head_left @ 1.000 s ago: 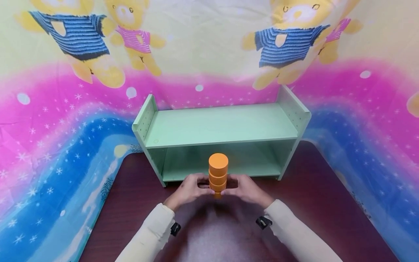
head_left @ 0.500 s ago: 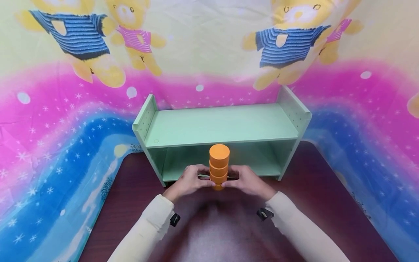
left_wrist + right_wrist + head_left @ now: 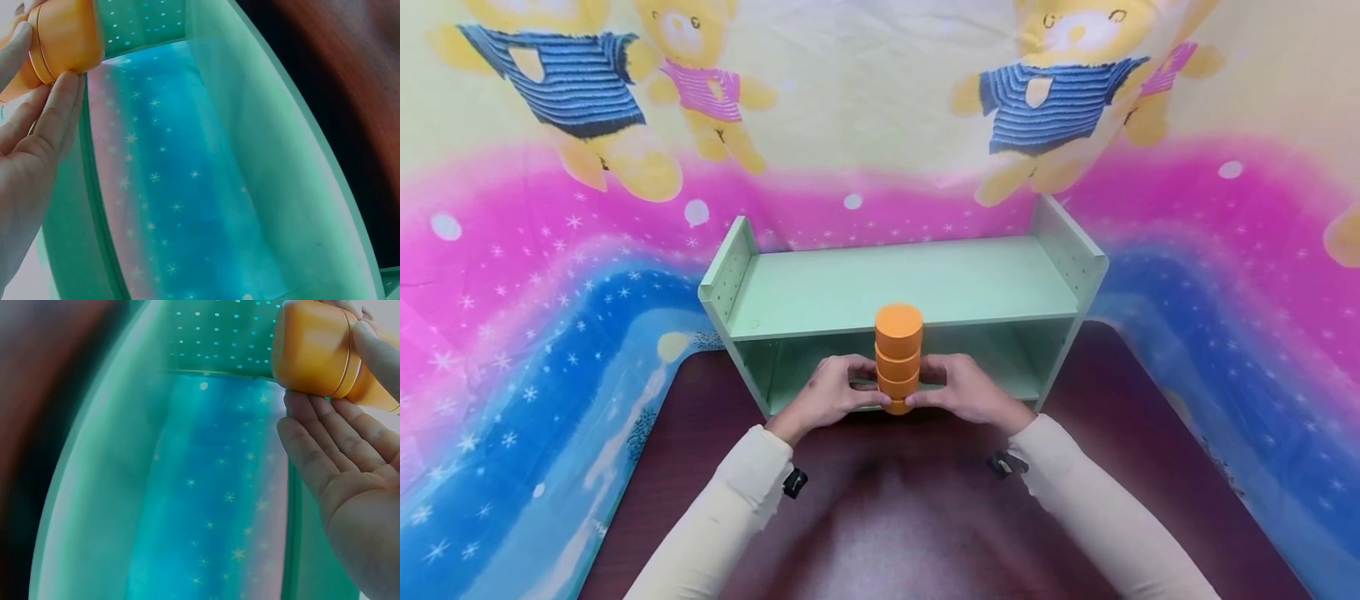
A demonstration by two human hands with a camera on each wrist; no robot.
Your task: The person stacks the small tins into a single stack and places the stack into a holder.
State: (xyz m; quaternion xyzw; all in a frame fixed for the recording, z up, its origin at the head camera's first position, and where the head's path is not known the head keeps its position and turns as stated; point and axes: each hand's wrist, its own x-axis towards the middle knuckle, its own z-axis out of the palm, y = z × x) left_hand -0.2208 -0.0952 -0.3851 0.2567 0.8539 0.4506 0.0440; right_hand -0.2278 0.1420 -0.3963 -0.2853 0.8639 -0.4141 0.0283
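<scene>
A column of stacked orange cylindrical pieces (image 3: 898,350), with a flat round top, stands upright between both hands in front of the shelf unit. My left hand (image 3: 826,390) grips its left side, thumb toward me near the lower pieces. From the right, my right hand (image 3: 972,388) holds the same stack, its thumb low as well. In the left wrist view, fingertips touch the smooth orange side (image 3: 69,37). The right wrist view shows the thumb on the orange pieces (image 3: 312,347) and fingers extended beneath them. The stack's far side is hidden.
Behind the stack stands a pale green two-level shelf (image 3: 895,283) with raised side panels, on a dark reddish-brown table (image 3: 880,517). Bear-printed cloth (image 3: 850,108) hangs behind and along both sides. Small black devices sit at both sleeve cuffs.
Both hands have moved the orange stack upward in the head view, so its top now overlaps the front edge of the upper shelf. The grip looks the same.
</scene>
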